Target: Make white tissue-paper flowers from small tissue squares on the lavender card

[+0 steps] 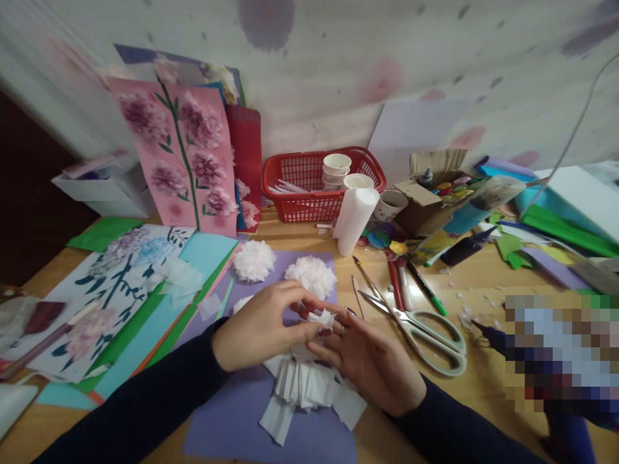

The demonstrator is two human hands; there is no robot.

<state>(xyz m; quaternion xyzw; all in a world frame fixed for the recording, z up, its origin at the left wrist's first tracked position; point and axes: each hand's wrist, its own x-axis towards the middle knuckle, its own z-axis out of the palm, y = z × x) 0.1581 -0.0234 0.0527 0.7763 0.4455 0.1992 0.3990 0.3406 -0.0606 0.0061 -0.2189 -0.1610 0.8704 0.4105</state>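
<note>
Head view: the left hand has its grip pinched on a small crumpled white paper piece above a purple paper sheet; the right hand curves close beside it, its grip unclear. Loose white paper strips lie below, pale-green-handled metal scissors rightward on the wooden counter.

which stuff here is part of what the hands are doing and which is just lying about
Seemingly in use:
- white paper piece between left hand and right hand
- white paper strips below them
- purple sheet underneath

Apparently just lying about:
- scissors
- green-ended pen
- red basket
</note>
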